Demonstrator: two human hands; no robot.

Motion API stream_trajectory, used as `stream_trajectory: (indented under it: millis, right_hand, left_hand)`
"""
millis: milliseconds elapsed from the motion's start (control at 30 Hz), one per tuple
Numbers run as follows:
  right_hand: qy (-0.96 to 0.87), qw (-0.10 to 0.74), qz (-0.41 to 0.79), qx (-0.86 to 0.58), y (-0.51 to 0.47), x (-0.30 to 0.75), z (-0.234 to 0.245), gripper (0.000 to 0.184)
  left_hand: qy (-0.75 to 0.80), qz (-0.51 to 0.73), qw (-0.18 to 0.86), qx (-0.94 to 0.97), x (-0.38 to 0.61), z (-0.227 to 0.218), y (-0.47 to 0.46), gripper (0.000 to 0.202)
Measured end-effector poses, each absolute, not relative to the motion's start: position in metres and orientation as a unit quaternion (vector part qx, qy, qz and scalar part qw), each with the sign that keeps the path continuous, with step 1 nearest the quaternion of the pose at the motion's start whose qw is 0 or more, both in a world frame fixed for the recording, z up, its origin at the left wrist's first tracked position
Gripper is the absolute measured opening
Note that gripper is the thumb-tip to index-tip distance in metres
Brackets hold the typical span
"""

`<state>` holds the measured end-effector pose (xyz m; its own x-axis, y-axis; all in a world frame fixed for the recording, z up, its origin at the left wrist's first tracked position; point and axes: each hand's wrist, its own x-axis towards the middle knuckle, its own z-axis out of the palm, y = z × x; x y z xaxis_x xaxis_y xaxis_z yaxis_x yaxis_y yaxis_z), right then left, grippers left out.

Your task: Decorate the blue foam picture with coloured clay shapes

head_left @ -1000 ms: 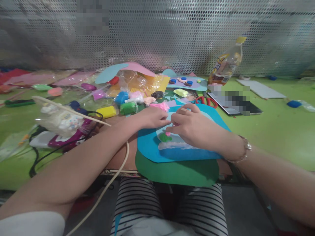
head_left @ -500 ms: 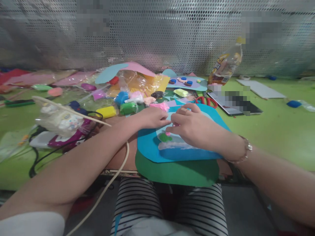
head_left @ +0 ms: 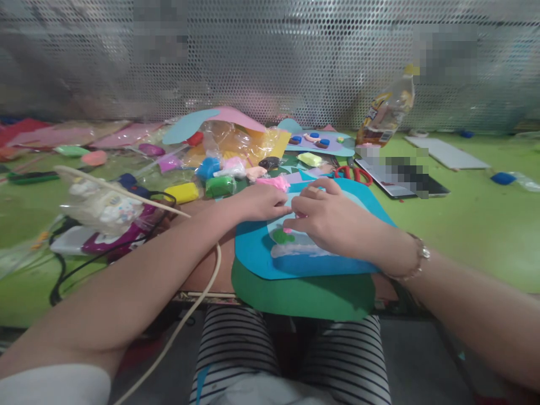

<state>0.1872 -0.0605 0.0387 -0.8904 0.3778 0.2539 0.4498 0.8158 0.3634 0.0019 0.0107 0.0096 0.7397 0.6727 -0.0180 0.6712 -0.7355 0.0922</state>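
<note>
A blue sheet with rounded corners lies over a green sheet at the table's front edge. On the blue one are a green clay patch and a whitish clay strip. My left hand rests at its upper left with fingers curled, the index fingertip beside my right hand; what it holds, if anything, is hidden. Over the sheet's middle, my right hand has its fingers bent together around a bit of pink clay, mostly covered by them. A tiny pink piece shows just under its fingertip.
Wrapped clay packs, including yellow and green, lie behind my left arm. Red-handled scissors, a phone and a tilted bottle are at the back right. A pale cable crosses under my left forearm.
My right hand has shifted very slightly to the left. My left hand and the sheets look almost the same.
</note>
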Motion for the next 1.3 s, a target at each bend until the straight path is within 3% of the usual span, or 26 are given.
stream_trajectory:
  millis: [1300]
  right_hand:
    - [-0.949,0.087,-0.203,-0.225,-0.0571,0.1888,0.0360,0.029]
  left_hand:
    - [0.362,-0.004,0.041,0.931,0.0021,0.0104,0.0099,0.030]
